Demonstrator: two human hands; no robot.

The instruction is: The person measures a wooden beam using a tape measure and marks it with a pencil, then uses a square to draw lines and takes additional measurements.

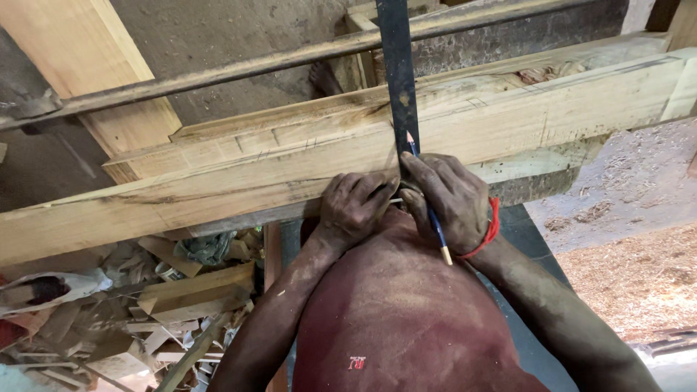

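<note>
marking a long timber beam against a dark steel square.

i see the right hand (451, 203) with its fingers closed around a blue pencil (428, 199), the sharpened tip touching the pale wooden beam (290, 170) right beside the dark blade of the steel square (398, 72), which lies upright across the beam. the left hand (354, 205) sits just beside the right, fingers curled down over the near edge of the beam, pressing at the foot of the square; what they clasp underneath i cannot tell. a red cord bracelet (491, 229) rings the right wrist. a rusty metal bar (218, 72) runs slantwise above the beam. wood offcuts (189, 297) lie heaped on the floor at lower left, and sawdust (639, 268) covers the ground at right.
</note>
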